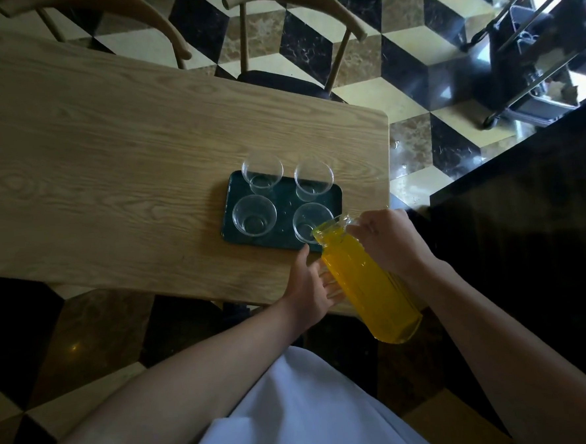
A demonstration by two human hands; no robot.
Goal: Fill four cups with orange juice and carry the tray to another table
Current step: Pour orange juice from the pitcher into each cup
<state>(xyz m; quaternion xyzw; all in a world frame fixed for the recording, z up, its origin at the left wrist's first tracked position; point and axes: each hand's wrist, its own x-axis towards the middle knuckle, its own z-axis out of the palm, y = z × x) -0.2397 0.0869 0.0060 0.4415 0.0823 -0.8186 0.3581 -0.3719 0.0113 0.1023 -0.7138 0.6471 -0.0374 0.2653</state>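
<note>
Right hand [385, 240] clamped on tilted, juice-filled glass pitcher [367, 282]; left hand [309, 289] relaxed beneath; four clear cups [254, 215] empty

from my feed i see a light wooden table [108, 147] with a rounded far right corner. two curved-back wooden chairs [293, 33] stand along its far edge. the floor [408, 60] is a cube pattern of black, cream and brown marble tiles, glossy where daylight hits it on the right. a dark counter [525, 224] sits to the right, a metal cart [529, 63] beyond it.
</note>
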